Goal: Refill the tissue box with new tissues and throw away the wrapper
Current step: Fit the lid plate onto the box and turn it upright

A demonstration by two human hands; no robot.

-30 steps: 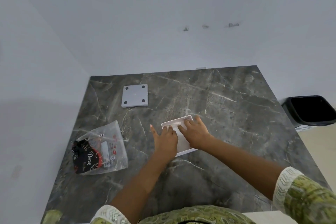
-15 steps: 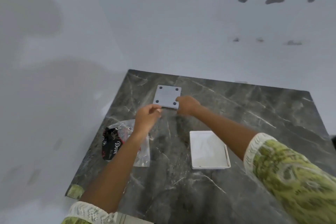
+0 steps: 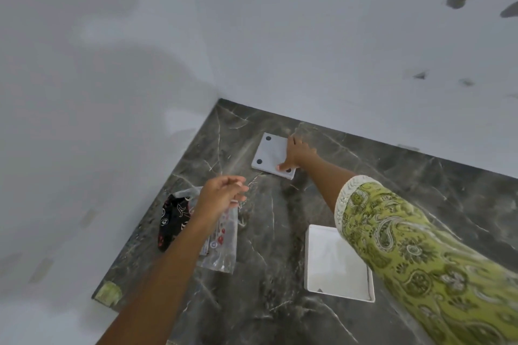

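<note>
A flat white square lid (image 3: 269, 154) with dark round feet at its corners lies at the far side of the dark marble table (image 3: 274, 311). My right hand (image 3: 298, 152) grips its right edge, thumb on top near one foot. The white tissue box (image 3: 333, 263) sits open-side up near the right, my green patterned sleeve across its corner. The clear plastic wrapper (image 3: 224, 244) with black and red print lies at the left. My left hand (image 3: 221, 196) hovers over it, fingers loosely curled and holding nothing.
White walls meet at the table's far left corner. A patch of green tape (image 3: 108, 293) marks the table's near left corner, where the edge drops off.
Both hands left the tissue box and reached toward the far lid. My right hand now has its thumb on the lid, while my left hand hangs back over the wrapper. The view swung left.
</note>
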